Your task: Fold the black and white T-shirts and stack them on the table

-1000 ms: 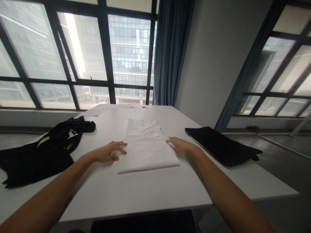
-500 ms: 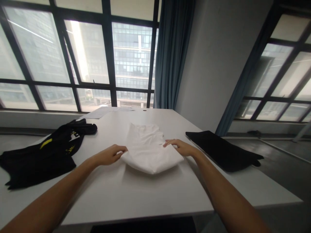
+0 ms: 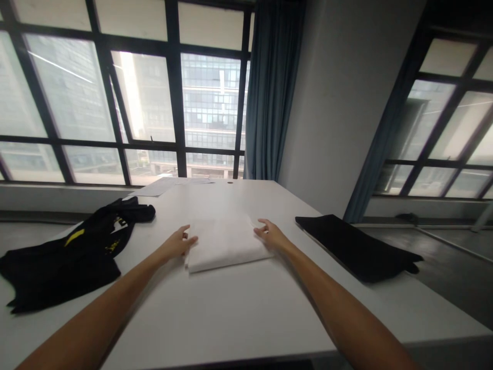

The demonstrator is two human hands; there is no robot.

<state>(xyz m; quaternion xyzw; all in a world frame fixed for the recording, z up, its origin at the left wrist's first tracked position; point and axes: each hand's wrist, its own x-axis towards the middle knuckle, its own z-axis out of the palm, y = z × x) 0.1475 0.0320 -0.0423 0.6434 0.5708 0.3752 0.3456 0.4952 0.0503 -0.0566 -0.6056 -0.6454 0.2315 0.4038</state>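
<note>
A white cloth (image 3: 229, 244) lies folded into a rough rectangle on the white table, its far edge blurred. At its left edge is my left hand (image 3: 181, 243), closed on the side of the cloth with the thumb on top. My right hand (image 3: 270, 235) is at the far right corner, its thumb and bent fingers closed on the cloth's edge. The fingertips under the fabric are hidden.
Black clothing with yellow and white marks (image 3: 82, 246) lies on the left. A folded black cloth (image 3: 352, 246) rests on the right part of the table (image 3: 227, 318). Papers (image 3: 154, 188) lie at the far left edge, near the windows.
The near part of the white cloth has been folded over away from me, making a smaller, flatter rectangle. Both hands have shifted with it, and the view has tilted slightly up.
</note>
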